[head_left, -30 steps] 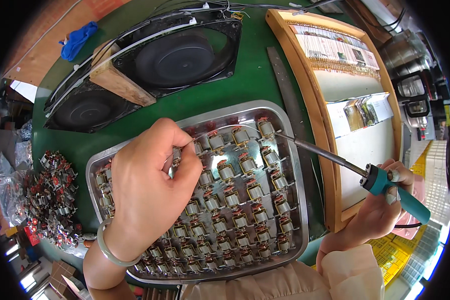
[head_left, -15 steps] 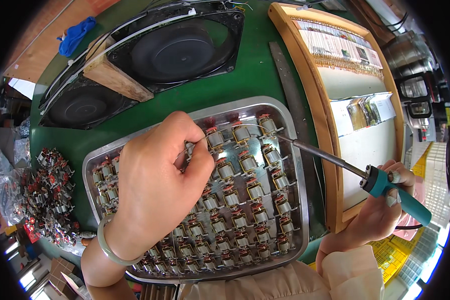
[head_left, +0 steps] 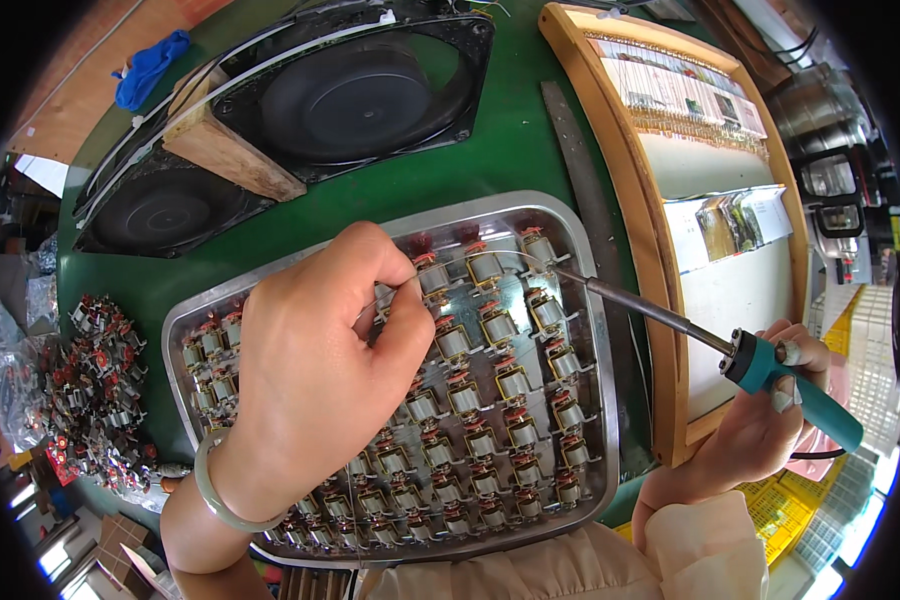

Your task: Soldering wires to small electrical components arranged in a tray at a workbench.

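Observation:
A metal tray [head_left: 604, 400] on the green bench holds several rows of small motor rotors [head_left: 510, 380] with copper windings and red ends. My left hand [head_left: 315, 370] hovers over the tray's left half, fingers pinched on a thin solder wire [head_left: 490, 253] that arcs right toward the top rotors. My right hand [head_left: 770, 420] grips the teal handle of a soldering iron [head_left: 670, 318]. Its tip rests by a rotor near the tray's top right corner, close to the wire's end.
Two black fan housings [head_left: 360, 95] and a wood block [head_left: 232, 160] lie behind the tray. A wooden-framed board [head_left: 660, 300] stands to the right, with a metal strip [head_left: 580, 170] alongside. A heap of loose rotors [head_left: 90, 390] is at left. A blue rag [head_left: 148, 68] is far left.
My left hand has shifted right and up over the tray with the wire. The iron's tip stays near the top right rotors.

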{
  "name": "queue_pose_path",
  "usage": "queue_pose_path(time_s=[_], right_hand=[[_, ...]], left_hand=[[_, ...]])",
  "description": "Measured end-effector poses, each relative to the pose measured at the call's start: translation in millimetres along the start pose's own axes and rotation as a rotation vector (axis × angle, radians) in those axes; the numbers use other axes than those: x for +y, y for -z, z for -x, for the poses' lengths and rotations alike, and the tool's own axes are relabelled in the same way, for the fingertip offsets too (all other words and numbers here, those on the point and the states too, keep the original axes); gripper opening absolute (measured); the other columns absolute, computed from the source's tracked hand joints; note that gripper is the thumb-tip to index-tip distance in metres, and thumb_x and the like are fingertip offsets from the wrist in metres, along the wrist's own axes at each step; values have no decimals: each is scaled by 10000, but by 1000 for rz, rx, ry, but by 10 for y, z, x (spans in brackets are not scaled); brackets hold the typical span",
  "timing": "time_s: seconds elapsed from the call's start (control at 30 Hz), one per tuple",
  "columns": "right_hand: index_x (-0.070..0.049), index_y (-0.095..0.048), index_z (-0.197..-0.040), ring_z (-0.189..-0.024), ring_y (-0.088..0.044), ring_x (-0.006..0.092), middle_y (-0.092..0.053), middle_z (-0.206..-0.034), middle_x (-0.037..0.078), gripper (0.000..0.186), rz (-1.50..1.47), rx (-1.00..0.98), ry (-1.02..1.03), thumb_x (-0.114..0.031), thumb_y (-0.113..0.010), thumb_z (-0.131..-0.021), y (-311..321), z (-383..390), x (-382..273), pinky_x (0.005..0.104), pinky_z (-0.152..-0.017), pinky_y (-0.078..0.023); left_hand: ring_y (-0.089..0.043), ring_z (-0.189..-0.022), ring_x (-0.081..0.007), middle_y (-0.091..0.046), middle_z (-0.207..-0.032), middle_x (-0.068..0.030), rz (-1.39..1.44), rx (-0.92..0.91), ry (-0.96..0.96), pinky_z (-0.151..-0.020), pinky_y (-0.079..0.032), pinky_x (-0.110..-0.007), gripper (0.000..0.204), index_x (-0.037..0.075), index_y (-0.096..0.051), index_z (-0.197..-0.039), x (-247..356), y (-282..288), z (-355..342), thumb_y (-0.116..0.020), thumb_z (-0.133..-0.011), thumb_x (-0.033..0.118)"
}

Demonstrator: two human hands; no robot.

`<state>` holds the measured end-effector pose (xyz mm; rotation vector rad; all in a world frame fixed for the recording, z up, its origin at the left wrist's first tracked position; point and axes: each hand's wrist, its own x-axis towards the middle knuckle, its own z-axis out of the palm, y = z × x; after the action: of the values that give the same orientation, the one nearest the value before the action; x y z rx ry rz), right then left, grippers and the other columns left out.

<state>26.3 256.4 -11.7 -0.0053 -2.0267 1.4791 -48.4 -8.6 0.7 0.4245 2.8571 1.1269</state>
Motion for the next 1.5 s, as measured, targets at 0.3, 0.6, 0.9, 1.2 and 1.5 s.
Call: queue_pose_path(time_s=[0.3, 0.6, 0.9, 1.2, 1.5], right_hand=[[-4, -467, -783, -572, -377, 132, -423, -642, 58, 293, -46, -3, 4, -267, -561, -693, -22, -1, -19, 225, -503, -325], [-9, -460, -781, -569, -377, 133, -416, -635, 60, 261, -47, 11, 3, -230, -552, -677, -54, -18, -32, 222, -504, -333], [-6, -443, -786, -586, -329, 132, -381, -642, 54, 241, -147, 80, 44, -213, -518, -688, -40, 20, -89, 236, -517, -297], [-19, -450, -796, -594, -354, 122, -410, -666, 43, 338, -66, -1, -23, -300, -605, -690, -279, 157, -266, 237, -517, -311], [-8, -446, -784, -623, -356, 148, -397, -667, 68, 246, -9, -18, -4, -216, -535, -687, -254, 153, -214, 227, -527, -325]], left_hand=[[-383, -354, -155, -389, -440, -51, -27, 5, -18, -364, -281, -285, 114, 45, -459, -654, -28, 8, 10, -567, -628, 18], [-402, -364, -166, -406, -459, -59, -27, -1, -39, -372, -297, -291, 113, 44, -460, -656, -5, 19, -2, -567, -633, 16], [-361, -366, -131, -365, -441, -38, -73, 87, 9, -369, -271, -260, 104, 44, -467, -635, 14, 199, 102, -568, -642, 19], [-343, -359, -100, -360, -436, -32, -57, 76, 37, -364, -262, -240, 93, 36, -480, -644, -85, 252, 213, -569, -654, 11], [-386, -374, -132, -401, -457, -41, -57, 72, 29, -374, -293, -262, 92, 38, -479, -651, -111, 236, 205, -566, -641, 9]])
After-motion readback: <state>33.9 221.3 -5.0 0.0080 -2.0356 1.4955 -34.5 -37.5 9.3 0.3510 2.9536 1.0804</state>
